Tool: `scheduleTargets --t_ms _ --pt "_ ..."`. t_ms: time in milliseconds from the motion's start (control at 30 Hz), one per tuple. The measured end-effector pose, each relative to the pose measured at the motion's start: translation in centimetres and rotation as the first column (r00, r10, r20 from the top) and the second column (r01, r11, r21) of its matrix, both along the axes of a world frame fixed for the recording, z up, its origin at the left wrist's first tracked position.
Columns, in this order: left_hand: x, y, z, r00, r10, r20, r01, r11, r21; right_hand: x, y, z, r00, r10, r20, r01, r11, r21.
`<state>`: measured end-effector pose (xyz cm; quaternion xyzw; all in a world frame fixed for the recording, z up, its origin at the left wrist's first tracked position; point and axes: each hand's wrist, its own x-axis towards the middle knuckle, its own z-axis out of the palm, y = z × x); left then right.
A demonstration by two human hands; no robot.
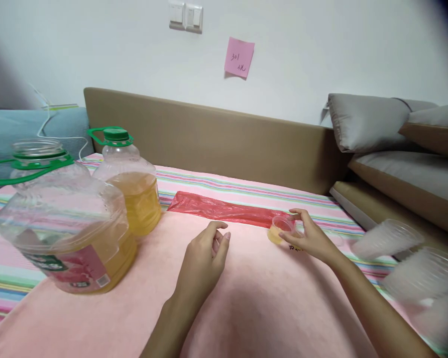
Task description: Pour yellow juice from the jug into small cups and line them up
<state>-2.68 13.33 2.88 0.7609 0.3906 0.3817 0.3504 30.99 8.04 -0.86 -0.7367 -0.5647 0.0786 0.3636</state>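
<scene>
Clear plastic sat by the right hand [310, 237]: a small round cup [275, 234], at nine o'clock from it. Thumb and finger curved round the cup, but I couldn't tell if they squeezed. The left hand [205, 254], farther off, was loosely curled with nothing in it; from there, the cup was at two o'clock. The cup looked nearly upright, short and see-through, with no clear long side and yellow drink inside. Just past it, a red bag [216, 211] stretched toward ten o'clock.
</scene>
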Motion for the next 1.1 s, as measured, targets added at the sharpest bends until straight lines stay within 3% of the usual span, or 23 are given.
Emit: scheduleTargets --t_ms 267,467,633,767,967,1100 --pt "0.1 0.0 0.1 1.0 -0.006 -0.005 0.006 1.0 -0.004 -0.8 -0.3 0.8 0.999 0.033 0.032 -0.035 0.997 0.072" --pt "0.0 0.1 0.2 1.0 -0.011 -0.003 0.011 1.0 -0.004 -1.5 -1.7 3.6 0.992 0.036 0.123 -0.058 0.982 0.178" --pt "-0.1 0.1 0.4 1.0 -0.019 0.002 0.019 1.0 0.001 -2.3 -5.0 5.4 0.992 -0.094 0.083 0.063 0.944 0.323" --pt "-0.1 0.2 0.3 0.999 -0.037 0.0 0.037 0.999 0.002 -4.1 -9.2 3.5 0.961 -0.257 -0.099 0.274 0.926 0.258" --pt "0.1 0.0 0.0 1.0 -0.023 -0.003 0.024 1.0 0.013 -5.9 -13.5 -2.2 0.973 -0.107 -0.205 0.13 0.986 0.105" --pt "0.3 -1.2 -0.2 0.997 -0.08 0.008 0.08 0.997 -0.008 -5.4 -14.9 -3.1 0.977 -0.038 -0.21 0.057 0.995 0.085"
